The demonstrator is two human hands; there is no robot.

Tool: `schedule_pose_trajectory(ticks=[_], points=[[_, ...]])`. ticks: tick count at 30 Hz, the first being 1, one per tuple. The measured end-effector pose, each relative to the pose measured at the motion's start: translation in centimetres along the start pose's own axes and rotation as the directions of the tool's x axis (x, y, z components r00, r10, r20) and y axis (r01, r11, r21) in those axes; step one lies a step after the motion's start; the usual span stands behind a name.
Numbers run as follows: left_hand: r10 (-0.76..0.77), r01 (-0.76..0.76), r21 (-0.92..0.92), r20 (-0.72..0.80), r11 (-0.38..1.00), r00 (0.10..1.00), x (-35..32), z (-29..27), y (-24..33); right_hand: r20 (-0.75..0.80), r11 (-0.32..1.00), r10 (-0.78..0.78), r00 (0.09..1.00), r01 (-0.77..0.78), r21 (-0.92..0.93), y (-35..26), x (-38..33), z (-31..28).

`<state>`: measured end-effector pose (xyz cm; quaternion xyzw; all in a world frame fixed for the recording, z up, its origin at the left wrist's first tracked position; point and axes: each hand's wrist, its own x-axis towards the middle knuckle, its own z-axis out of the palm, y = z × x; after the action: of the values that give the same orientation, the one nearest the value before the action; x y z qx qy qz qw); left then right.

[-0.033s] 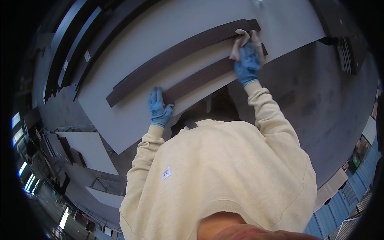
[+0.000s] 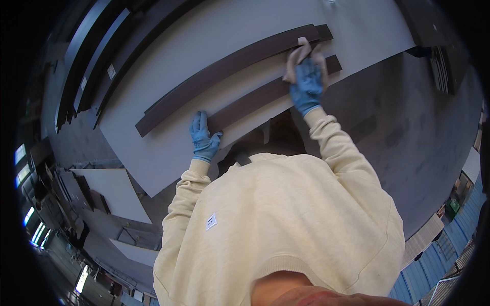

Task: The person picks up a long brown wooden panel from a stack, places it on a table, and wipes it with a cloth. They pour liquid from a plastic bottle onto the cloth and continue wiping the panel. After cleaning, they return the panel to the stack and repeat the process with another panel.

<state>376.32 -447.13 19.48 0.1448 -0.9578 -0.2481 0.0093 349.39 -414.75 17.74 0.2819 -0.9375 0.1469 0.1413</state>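
On a pale panel (image 2: 148, 158), a narrow dark brown board (image 2: 255, 102) lies on the side nearest me. My right hand (image 2: 308, 84), in a blue glove, presses a crumpled beige-pink cloth (image 2: 292, 64) onto this board toward its right end, with the cloth bunched round the fingers. At the board's left end rests my left hand (image 2: 204, 137), also blue-gloved. Its fingers are stretched out and the thumb reaches to the board's end; it grasps nothing. Just beyond lie more long brown boards (image 2: 219, 71), apparently two overlapping.
Several long dark boards (image 2: 97, 56) stand in a group at the far left. Off the panel's right end is a stack of dark pieces (image 2: 443, 71). A white panel (image 2: 115, 191) lies to the left, lower down. Grey floor (image 2: 388, 137) shows past the panel's near edge.
My right hand has slid a little left along the near board with the cloth, baring more of its right end. My left hand and the boards stay where they were.
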Motion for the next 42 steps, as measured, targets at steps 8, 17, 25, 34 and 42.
schedule_pose_trajectory(ticks=[8,17,25,34,42], points=[[-0.410,0.298,-0.918,0.385,-0.261,0.827,2.8,-0.7,1.0,-0.006,0.681,-0.541,0.841,0.442,0.584,-25.2,-6.5,3.9],[0.067,-0.071,-0.307,-0.024,0.949,0.997,1.0,-2.7,-1.0,0.040,0.967,-0.045,0.998,0.033,0.253,-8.9,-1.2,-0.6],[0.576,-0.585,-0.055,-0.118,0.809,0.809,13.2,-3.4,15.2,0.013,0.983,-0.038,0.999,0.035,0.182,-7.0,-2.8,3.1],[0.542,-0.679,0.304,0.426,0.668,0.724,20.5,9.1,27.8,0.028,0.962,-0.060,0.998,0.050,0.269,-8.6,-3.8,3.8],[0.474,-0.675,0.467,0.484,0.571,0.736,20.9,10.8,29.8,0.278,0.828,-0.147,0.949,-0.035,0.560,-12.9,-5.8,3.8]])
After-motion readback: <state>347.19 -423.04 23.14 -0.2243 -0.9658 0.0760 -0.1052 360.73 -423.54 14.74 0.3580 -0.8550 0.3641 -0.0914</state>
